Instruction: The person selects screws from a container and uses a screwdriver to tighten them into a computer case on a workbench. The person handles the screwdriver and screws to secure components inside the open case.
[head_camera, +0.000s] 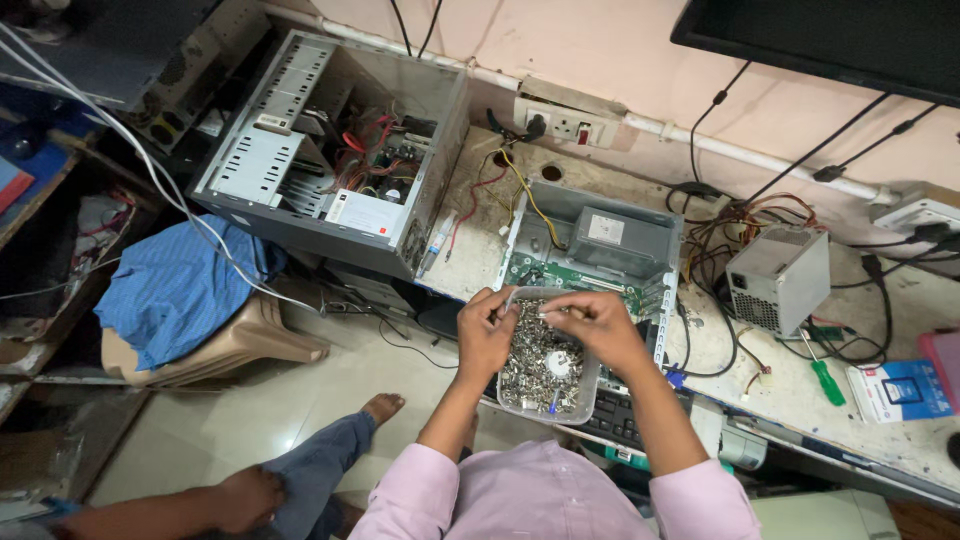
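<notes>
Cluttered workbench (500, 250); left hand (484, 335) curled on screw tub (541, 360) rim, right hand (598, 325) pinching small part over it

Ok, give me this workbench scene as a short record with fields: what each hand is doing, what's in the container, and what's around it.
left hand: left hand grips the near-left rim of the clear plastic tub
right hand: right hand reaches into the tub, fingertips pinched over the contents
contents: a heap of small metal screws
behind tub: open desktop case lying flat on the bench
right of bench: loose power supply, green-handled screwdriver
upper left: open tower case
</notes>
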